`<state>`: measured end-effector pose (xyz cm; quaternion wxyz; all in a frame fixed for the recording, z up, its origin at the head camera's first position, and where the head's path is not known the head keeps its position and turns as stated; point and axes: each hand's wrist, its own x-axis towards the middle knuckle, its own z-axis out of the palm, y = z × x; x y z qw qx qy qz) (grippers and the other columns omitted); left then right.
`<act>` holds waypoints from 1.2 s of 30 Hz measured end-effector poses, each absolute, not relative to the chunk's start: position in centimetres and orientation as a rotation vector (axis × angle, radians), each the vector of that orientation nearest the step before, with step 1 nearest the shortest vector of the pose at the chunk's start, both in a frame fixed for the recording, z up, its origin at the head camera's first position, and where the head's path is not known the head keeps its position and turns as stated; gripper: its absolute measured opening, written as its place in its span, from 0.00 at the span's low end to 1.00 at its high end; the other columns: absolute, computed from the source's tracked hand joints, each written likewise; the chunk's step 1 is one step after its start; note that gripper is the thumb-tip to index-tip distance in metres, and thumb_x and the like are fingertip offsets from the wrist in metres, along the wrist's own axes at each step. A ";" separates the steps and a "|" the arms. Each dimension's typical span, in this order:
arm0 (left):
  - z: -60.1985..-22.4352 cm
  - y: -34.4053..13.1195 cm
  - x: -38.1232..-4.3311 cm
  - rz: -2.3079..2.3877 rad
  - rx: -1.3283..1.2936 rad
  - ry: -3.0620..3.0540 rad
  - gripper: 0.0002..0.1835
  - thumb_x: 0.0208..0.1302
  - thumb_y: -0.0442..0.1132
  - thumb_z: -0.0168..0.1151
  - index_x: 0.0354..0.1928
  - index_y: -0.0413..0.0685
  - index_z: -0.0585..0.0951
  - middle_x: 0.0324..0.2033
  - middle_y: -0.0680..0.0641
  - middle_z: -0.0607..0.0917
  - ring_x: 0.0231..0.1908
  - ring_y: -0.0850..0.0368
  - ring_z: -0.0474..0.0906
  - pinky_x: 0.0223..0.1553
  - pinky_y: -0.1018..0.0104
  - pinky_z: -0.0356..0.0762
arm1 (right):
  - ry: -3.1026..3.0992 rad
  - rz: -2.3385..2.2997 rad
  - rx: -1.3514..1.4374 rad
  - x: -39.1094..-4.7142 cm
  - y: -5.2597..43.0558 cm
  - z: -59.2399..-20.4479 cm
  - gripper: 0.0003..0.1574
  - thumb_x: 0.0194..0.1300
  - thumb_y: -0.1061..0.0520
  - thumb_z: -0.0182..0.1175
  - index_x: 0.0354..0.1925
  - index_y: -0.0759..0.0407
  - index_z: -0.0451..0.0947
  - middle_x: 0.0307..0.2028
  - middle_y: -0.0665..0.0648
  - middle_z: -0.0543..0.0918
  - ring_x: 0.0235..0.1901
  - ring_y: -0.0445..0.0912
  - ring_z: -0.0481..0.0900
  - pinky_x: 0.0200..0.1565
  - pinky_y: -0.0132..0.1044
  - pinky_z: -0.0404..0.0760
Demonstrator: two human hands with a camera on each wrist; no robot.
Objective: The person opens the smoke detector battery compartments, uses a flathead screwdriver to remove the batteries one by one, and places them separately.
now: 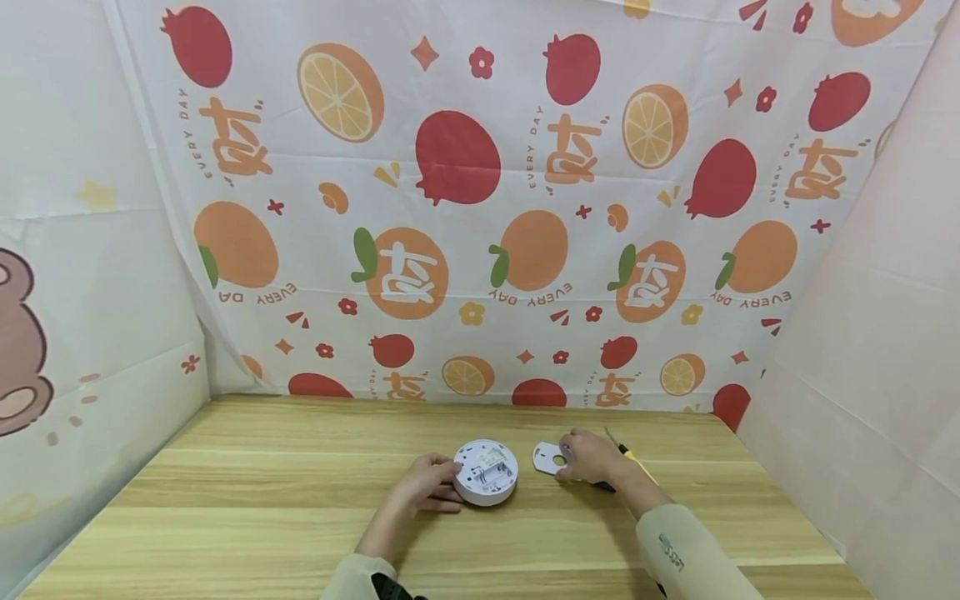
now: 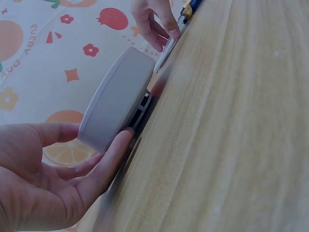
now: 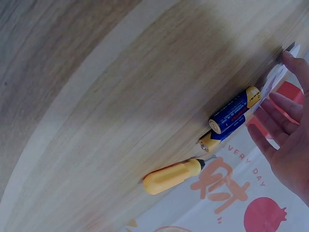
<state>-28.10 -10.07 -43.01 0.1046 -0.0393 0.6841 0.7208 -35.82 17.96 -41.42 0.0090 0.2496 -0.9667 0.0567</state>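
Note:
A round white smoke detector (image 1: 486, 472) has its battery compartment side facing up in the head view. My left hand (image 1: 431, 483) grips its left rim, thumb on one side and fingers on the other, as the left wrist view also shows. To the right lies a flat white mounting plate (image 1: 546, 457) with a round hole. My right hand (image 1: 592, 457) pinches the right end of this plate, covering part of it. Two blue and gold batteries (image 3: 234, 111) lie beside the right hand, mostly hidden under it in the head view.
A screwdriver with a yellow handle (image 3: 171, 177) lies on the wooden table (image 1: 262, 500), right of the batteries. Printed cloth (image 1: 480, 250) hangs along the table's back edge, and pale cloth walls rise at both sides.

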 end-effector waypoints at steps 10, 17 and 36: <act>-43.0 -10.3 -28.1 2.091 -0.079 2.012 0.18 0.65 0.33 0.49 0.50 0.23 0.65 0.32 0.37 0.77 0.26 0.49 0.79 0.31 0.56 0.83 | -3.011 0.173 0.775 -35.7 18.1 -41.4 0.31 0.46 0.44 0.70 0.43 0.62 0.78 0.40 0.56 0.75 0.35 0.47 0.72 0.38 0.43 0.76; -43.1 -10.6 -27.9 1.973 -0.015 2.049 0.21 0.69 0.43 0.45 0.39 0.24 0.71 0.27 0.35 0.79 0.23 0.48 0.80 0.28 0.58 0.83 | -3.013 0.183 0.760 -35.9 18.2 -41.3 0.32 0.46 0.42 0.69 0.44 0.61 0.78 0.40 0.55 0.75 0.35 0.46 0.72 0.40 0.45 0.76; -42.5 -11.1 -28.4 2.060 -0.094 2.134 0.16 0.65 0.31 0.48 0.46 0.20 0.66 0.32 0.35 0.77 0.23 0.50 0.78 0.28 0.58 0.83 | -2.976 0.218 0.731 -36.0 17.9 -40.9 0.34 0.45 0.42 0.69 0.47 0.61 0.77 0.42 0.56 0.76 0.38 0.49 0.73 0.41 0.56 0.74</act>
